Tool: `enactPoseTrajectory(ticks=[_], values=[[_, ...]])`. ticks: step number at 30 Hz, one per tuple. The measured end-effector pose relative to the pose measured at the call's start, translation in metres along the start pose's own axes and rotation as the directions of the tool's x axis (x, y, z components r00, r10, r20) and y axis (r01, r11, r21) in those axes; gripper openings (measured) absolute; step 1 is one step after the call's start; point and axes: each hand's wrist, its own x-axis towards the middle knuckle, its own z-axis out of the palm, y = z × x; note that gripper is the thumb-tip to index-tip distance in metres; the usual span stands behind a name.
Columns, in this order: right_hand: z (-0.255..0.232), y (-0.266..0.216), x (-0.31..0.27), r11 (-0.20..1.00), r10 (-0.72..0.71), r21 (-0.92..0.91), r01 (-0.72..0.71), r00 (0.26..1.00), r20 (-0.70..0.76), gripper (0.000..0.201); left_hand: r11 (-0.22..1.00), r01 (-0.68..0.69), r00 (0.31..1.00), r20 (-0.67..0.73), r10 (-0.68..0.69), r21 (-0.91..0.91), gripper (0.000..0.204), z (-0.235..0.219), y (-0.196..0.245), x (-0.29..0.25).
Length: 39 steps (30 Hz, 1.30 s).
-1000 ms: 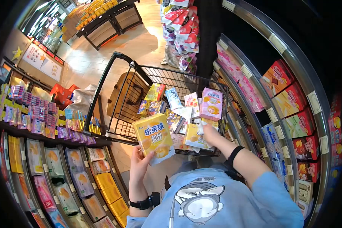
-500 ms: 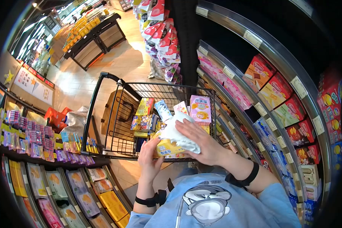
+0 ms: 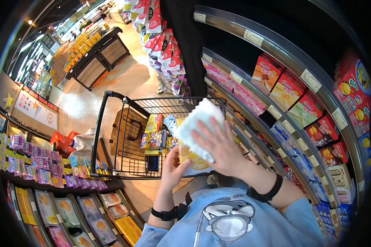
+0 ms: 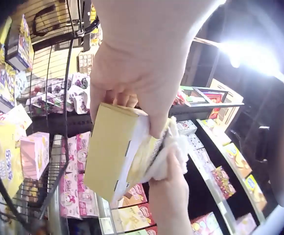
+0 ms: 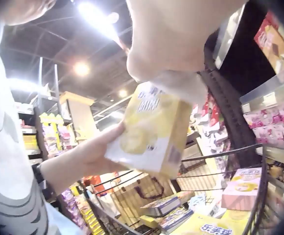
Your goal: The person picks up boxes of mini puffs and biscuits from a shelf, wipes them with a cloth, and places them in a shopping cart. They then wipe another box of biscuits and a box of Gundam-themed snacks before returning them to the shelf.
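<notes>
Yellow glossy cardboard snack box [image 3: 190, 158] is being held upright above the black wire shopping cart [image 3: 123, 136]; the left hand [image 3: 174, 166] is gripping its 9 o'clock edge, while the right hand [image 3: 218, 148], fingers flat, is pressing a crumpled white cloth [image 3: 198, 121] across its face; wiping seems underway, so the next stroke likely calls for a steady grip.

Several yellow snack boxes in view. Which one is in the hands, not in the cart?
The yellow box held up in front of the chest: the left hand grips its edge, the right hand presses a white cloth on it. The others lie in the cart.
</notes>
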Motion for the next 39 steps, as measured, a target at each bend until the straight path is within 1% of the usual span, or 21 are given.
enactPoseTrajectory(ticks=[4, 8, 11, 12, 14, 15, 17, 18, 20, 21, 22, 24, 28, 30, 32, 33, 34, 36, 37, 38, 39], values=[[0.022, -0.017, -0.014, 0.987, -0.153, -0.036, 0.16, 0.977, 0.147, 0.067, 0.944, 0.052, 0.98, -0.163, -0.11, -0.325, 0.043, -0.007, -0.015, 0.004], [0.033, -0.012, -0.024, 0.949, -0.304, -0.02, 0.314, 0.932, 0.197, 0.06, 0.884, 0.127, 0.943, -0.221, -0.248, -0.451, 0.042, -0.009, 0.007, 0.013], [0.039, 0.002, -0.031, 0.934, -0.312, -0.1, 0.343, 0.92, 0.239, 0.06, 0.504, 0.153, 0.889, -0.104, -0.445, -0.85, 0.054, -0.023, 0.001, 0.023], [0.036, 0.008, -0.029, 0.957, -0.219, -0.125, 0.261, 0.936, 0.274, 0.06, 0.291, 0.222, 0.913, 0.095, -0.396, -0.931, 0.052, -0.029, 0.007, 0.021], [0.037, 0.028, -0.024, 0.967, 0.14, 0.184, -0.174, 0.973, 0.186, 0.062, 0.257, 0.154, 0.856, -0.001, -0.517, -0.954, 0.049, -0.03, 0.011, 0.023], [0.033, 0.03, -0.018, 0.969, 0.127, 0.188, -0.162, 0.974, 0.187, 0.062, 0.26, 0.141, 0.859, -0.012, -0.512, -0.955, 0.049, -0.032, 0.009, 0.023], [0.02, 0.025, -0.011, 0.889, 0.27, 0.429, -0.16, 0.94, -0.209, 0.062, 0.23, 0.21, 0.862, 0.069, -0.502, -0.95, 0.046, -0.035, 0.001, 0.022], [0.016, 0.018, -0.009, 0.888, 0.269, 0.432, -0.16, 0.941, -0.206, 0.062, 0.231, 0.207, 0.861, 0.065, -0.504, -0.951, 0.046, -0.031, 0.004, 0.021], [0.013, 0.003, -0.002, 0.975, -0.177, 0.105, 0.194, 0.973, -0.15, 0.06, 0.227, 0.231, 0.87, 0.096, -0.484, -0.946, 0.05, -0.017, 0.012, 0.023], [0.018, -0.004, 0.0, 0.925, -0.379, -0.082, 0.371, 0.92, -0.104, 0.054, 0.196, 0.315, 0.869, 0.199, -0.453, -0.929, 0.05, -0.011, 0.011, 0.029], [0.023, -0.011, -0.001, 0.873, -0.468, -0.151, 0.464, 0.884, 0.009, 0.051, 0.101, 0.355, 0.92, 0.328, -0.212, -0.93, 0.052, -0.007, 0.012, 0.031], [0.046, -0.005, 0.001, 0.841, -0.483, -0.212, 0.498, 0.867, 0.121, 0.052, 0.279, 0.434, 0.891, 0.362, -0.274, -0.857, 0.051, -0.008, 0.008, 0.023], [0.028, 0.019, 0.002, 0.858, -0.463, -0.186, 0.479, 0.878, 0.124, 0.054, 0.185, 0.372, 0.897, 0.301, -0.323, -0.91, 0.042, -0.008, 0.015, 0.022], [0.015, 0.034, 0.005, 0.948, -0.204, -0.227, 0.224, 0.973, 0.106, 0.056, 0.287, 0.31, 0.851, 0.13, -0.509, -0.906, 0.046, -0.005, 0.029, 0.022], [0.011, 0.057, 0.007, 0.991, 0.133, 0.007, -0.134, 0.982, -0.136, 0.051, 0.259, 0.331, 0.831, 0.15, -0.535, -0.907, 0.048, -0.014, 0.025, 0.021], [0.013, 0.078, 0.004, 0.843, 0.415, 0.41, -0.349, 0.907, -0.08, 0.05, 0.239, 0.381, 0.842, 0.229, -0.488, -0.893, 0.049, -0.021, 0.02, 0.018], [0.011, 0.089, 0.005, 0.5, 0.623, 0.721, -0.48, 0.778, 0.086, 0.05, 0.223, 0.433, 0.845, 0.308, -0.437, -0.873, 0.049, -0.025, 0.018, 0.016], [0.003, 0.075, 0.005, 0.567, 0.621, 0.707, -0.423, 0.784, -0.029, 0.048, 0.189, 0.444, 0.849, 0.344, -0.401, -0.876, 0.048, -0.027, 0.017, 0.015], [-0.002, 0.056, 0.007, 0.785, 0.326, 0.602, -0.145, 0.923, -0.203, 0.051, 0.2, 0.471, 0.848, 0.379, -0.37, -0.859, 0.048, -0.029, 0.015, 0.016], [-0.008, 0.035, 0.008, 0.884, -0.02, 0.437, 0.167, 0.947, -0.321, 0.054, 0.212, 0.501, 0.843, 0.417, -0.341, -0.839, 0.047, -0.029, 0.013, 0.016], [-0.021, 0.012, 0.009, 0.936, -0.193, 0.279, 0.215, 0.976, -0.104, 0.058, 0.211, 0.51, 0.837, 0.425, -0.344, -0.834, 0.047, -0.026, 0.013, 0.015]])
